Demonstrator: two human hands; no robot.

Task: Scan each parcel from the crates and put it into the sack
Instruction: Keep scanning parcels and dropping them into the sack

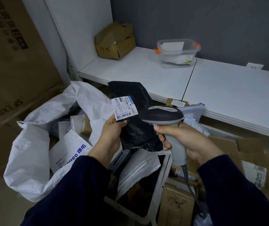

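My left hand (111, 132) holds a black plastic parcel (133, 115) upright in mid-air, thumb pressed just below its white barcode label (124, 108). My right hand (185, 141) grips the grey handle of a barcode scanner (164, 118), whose dark head points left at the label from very close. Below and to the left gapes a big white woven sack (32, 154) with several parcels inside. Under my arms stands a white crate (164, 170) holding bagged parcels, and to its right another crate holds several cardboard parcels (177, 203).
A white shelf (212, 88) runs across behind the parcel, carrying a taped cardboard box (115, 41) and a clear plastic tub (177, 53). Large cardboard cartons (11, 70) stand at the left. More parcels (194, 110) lie under the shelf.
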